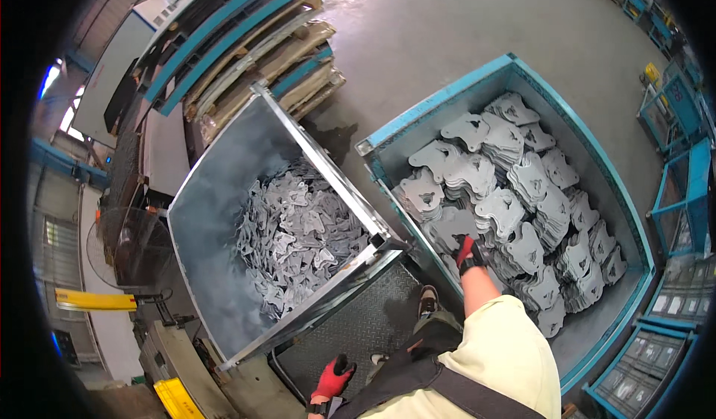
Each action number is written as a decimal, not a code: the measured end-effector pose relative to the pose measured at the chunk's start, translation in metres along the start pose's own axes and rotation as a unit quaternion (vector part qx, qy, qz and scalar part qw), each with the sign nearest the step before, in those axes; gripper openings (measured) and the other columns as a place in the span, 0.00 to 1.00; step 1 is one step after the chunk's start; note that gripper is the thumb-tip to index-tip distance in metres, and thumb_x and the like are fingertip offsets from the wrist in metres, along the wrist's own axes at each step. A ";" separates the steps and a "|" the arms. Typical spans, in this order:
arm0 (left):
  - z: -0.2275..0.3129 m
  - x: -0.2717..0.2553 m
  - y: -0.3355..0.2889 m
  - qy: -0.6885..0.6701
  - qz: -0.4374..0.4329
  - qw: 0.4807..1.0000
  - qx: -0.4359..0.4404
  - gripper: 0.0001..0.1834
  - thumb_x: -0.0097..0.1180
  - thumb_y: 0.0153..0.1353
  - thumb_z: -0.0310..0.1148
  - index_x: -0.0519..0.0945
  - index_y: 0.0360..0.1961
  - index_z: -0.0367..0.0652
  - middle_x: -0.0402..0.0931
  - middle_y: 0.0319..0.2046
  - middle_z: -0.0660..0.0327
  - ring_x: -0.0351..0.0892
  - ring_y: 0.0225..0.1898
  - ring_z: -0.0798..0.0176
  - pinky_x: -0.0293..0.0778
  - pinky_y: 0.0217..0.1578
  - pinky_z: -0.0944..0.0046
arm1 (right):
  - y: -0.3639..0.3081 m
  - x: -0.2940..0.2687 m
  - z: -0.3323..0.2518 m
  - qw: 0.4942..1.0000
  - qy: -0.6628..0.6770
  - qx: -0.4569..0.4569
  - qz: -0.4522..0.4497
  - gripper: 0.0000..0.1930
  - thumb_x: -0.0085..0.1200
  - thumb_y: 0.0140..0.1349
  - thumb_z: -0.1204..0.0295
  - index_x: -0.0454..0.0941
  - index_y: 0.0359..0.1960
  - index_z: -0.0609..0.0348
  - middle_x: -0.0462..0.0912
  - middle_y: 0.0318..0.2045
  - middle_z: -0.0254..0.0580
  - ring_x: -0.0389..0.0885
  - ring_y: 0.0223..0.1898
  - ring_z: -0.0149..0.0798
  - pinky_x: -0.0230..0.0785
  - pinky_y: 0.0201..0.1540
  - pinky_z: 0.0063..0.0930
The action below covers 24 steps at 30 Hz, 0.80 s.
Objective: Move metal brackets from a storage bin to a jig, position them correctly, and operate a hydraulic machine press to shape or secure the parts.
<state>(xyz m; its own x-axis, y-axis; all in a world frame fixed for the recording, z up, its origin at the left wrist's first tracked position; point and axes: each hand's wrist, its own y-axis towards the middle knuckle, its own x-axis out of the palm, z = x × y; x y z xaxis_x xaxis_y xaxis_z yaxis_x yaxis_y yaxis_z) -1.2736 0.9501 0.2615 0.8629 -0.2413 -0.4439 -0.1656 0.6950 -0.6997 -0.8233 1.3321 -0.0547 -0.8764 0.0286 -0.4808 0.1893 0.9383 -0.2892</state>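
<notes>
While the right hand (pixel 468 254) is reaching into the blue bin (pixel 440 105), fingers closing on a stamped plate stack (pixel 456 229), left hand (pixel 333 378) is hanging loosely curled, holding nothing. Next move likely needs a firm lift toward the grey bin (pixel 216 195).

Two bins, two gloved hands

One grey steel bin (pixel 216 195) at nine o'clock, one blue bin (pixel 447 94) at three; loose plates (pixel 298 232) and stacked plates (pixel 514 195) too many to count.

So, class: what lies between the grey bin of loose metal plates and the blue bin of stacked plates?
In the head view, a strip of bare concrete floor separates the grey bin from the blue bin; nearer the person, a dark ribbed mat.
</notes>
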 end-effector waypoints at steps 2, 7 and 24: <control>-0.009 -0.008 -0.043 -0.112 0.046 0.992 -0.040 0.33 0.63 0.61 0.49 0.74 0.61 0.40 0.75 0.58 0.47 0.74 0.61 0.47 0.69 0.60 0.55 | -0.054 0.039 -0.021 0.986 -0.010 -0.085 -0.146 0.27 0.69 0.48 0.69 0.79 0.54 0.51 0.81 0.37 0.46 0.82 0.34 0.43 0.77 0.34 0.39; -0.076 0.002 -0.089 -0.035 0.115 0.993 -0.004 0.32 0.60 0.62 0.49 0.74 0.61 0.40 0.74 0.59 0.48 0.71 0.63 0.49 0.67 0.61 0.58 | -0.163 0.022 -0.080 0.957 -0.100 -0.157 -0.223 0.29 0.62 0.57 0.68 0.70 0.61 0.55 0.78 0.51 0.51 0.78 0.48 0.42 0.71 0.49 0.37; -0.173 0.032 -0.296 -0.851 0.022 0.447 0.274 0.23 0.50 0.73 0.39 0.69 0.64 0.39 0.73 0.59 0.56 0.75 0.58 0.62 0.70 0.62 0.61 | -0.681 0.128 -0.309 0.797 0.047 -0.179 -0.574 0.16 0.61 0.56 0.77 0.78 0.47 0.62 0.84 0.37 0.40 0.82 0.35 0.34 0.74 0.36 0.30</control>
<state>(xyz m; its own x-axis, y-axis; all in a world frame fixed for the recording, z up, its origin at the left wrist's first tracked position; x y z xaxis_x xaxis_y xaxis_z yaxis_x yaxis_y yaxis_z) -1.2797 0.6192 0.3577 0.0548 0.3230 0.9448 -0.4613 0.8474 -0.2630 -1.2012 0.8028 0.3364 -0.4133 -0.9106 0.0000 -0.8860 0.4022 -0.2308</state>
